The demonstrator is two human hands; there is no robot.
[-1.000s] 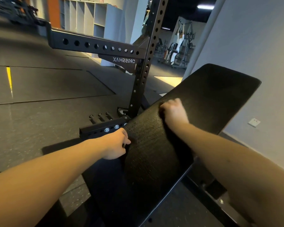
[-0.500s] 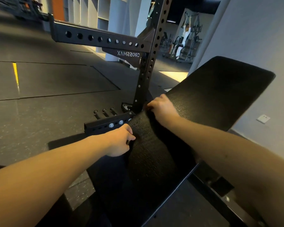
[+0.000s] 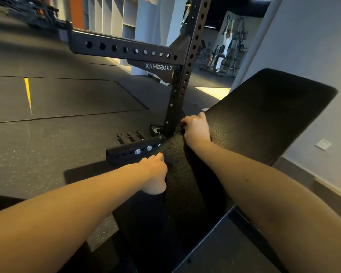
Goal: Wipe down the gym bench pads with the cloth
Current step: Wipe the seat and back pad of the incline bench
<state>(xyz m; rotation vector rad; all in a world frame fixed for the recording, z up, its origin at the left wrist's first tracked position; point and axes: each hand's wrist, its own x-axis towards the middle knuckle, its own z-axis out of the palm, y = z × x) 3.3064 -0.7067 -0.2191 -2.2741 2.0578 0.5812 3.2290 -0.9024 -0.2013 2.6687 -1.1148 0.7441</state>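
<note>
Black bench pad [image 3: 264, 125] stretches up-right away from both hands: left hand [image 3: 156, 174] grips its near edge, right hand [image 3: 195, 129] curls farther up, cloth indistinguishable.

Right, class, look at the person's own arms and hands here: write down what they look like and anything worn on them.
Both arms are uncovered as far as the view shows: no sleeve or cuff on the left forearm or right forearm. The left hand and right hand wear no gloves, and no watch, bracelet or ring shows.
</note>
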